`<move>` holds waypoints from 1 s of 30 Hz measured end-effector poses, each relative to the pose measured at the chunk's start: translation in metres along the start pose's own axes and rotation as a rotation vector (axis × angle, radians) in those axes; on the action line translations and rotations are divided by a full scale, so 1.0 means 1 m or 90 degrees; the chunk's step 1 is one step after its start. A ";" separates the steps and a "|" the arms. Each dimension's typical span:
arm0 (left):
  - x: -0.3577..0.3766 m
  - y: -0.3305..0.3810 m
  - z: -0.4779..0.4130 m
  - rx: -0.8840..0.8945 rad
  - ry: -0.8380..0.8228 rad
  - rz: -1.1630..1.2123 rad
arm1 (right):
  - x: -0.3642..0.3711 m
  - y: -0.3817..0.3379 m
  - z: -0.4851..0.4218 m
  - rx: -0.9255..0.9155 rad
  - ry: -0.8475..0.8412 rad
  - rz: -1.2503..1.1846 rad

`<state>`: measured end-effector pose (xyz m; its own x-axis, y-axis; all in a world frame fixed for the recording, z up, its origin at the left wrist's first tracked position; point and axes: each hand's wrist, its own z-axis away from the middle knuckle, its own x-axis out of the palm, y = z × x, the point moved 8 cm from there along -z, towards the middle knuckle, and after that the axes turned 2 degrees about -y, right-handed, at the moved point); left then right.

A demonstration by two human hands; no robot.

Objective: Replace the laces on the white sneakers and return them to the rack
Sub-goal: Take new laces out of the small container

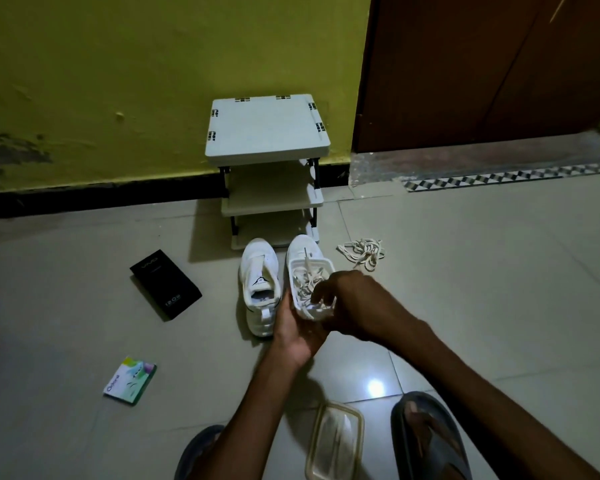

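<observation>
1. The rack (pixel 267 133) stands against the wall and is my landmark.
2. The left sneaker (pixel 258 285) and right sneaker (pixel 303 247) sit side by side on the floor just in front of the rack, toes toward it. I see no lace in the left one, and the right one is half hidden. I judge them light, stiff at sole and heel and soft in the upper, so the heel collar is the place to take hold.
3. The container (pixel 292 289) hangs over the right sneaker, on the side away from the rack. My left hand (pixel 297 336) cups it from below, fingers curled round its near end. It looks like thin, slick plastic that will likely flex if squeezed.
4. My right hand (pixel 354 303) dips bent fingers into the container. Blur hides the tips, so I cannot tell whether they pinch anything.
5. The laces (pixel 307 284) lie tangled inside. They are limp and prone to snag, so I would draw one by its stiff tip. The loose pile of laces (pixel 362 252) lies near the rack's right foot.
</observation>
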<state>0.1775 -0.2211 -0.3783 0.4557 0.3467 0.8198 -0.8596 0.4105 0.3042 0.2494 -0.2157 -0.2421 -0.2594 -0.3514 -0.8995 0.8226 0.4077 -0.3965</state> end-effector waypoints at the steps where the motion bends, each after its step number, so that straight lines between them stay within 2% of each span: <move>1: -0.002 0.000 -0.002 0.002 0.004 -0.021 | 0.004 -0.004 0.000 -0.005 0.010 -0.001; 3: 0.000 0.000 -0.001 -0.002 -0.003 -0.032 | 0.004 -0.005 -0.001 -0.002 0.068 -0.028; 7: 0.009 -0.003 0.008 -0.020 -0.048 -0.034 | -0.016 0.023 -0.005 0.127 0.205 -0.137; 12: 0.015 -0.009 0.015 -0.035 -0.094 -0.076 | -0.003 0.025 -0.011 0.182 0.168 -0.016; 16: 0.008 -0.004 0.015 -0.030 -0.083 -0.055 | 0.005 0.020 -0.015 0.116 0.092 -0.017; 17: 0.005 -0.003 0.014 -0.034 -0.080 -0.054 | -0.001 0.023 -0.014 0.117 0.114 -0.051; 21: 0.008 -0.002 0.015 -0.061 -0.084 -0.028 | -0.042 0.040 -0.006 0.103 0.339 -0.156; 25: 0.007 -0.009 0.013 -0.082 -0.082 -0.087 | -0.041 0.044 -0.021 0.011 0.293 -0.170; 30: 0.003 -0.008 0.010 -0.060 -0.047 -0.067 | -0.031 0.038 -0.011 -0.074 0.392 -0.098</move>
<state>0.1832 -0.2317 -0.3733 0.5214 0.2354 0.8202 -0.7808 0.5194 0.3472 0.2830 -0.1803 -0.2315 -0.6417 0.1207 -0.7574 0.7016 0.4913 -0.5161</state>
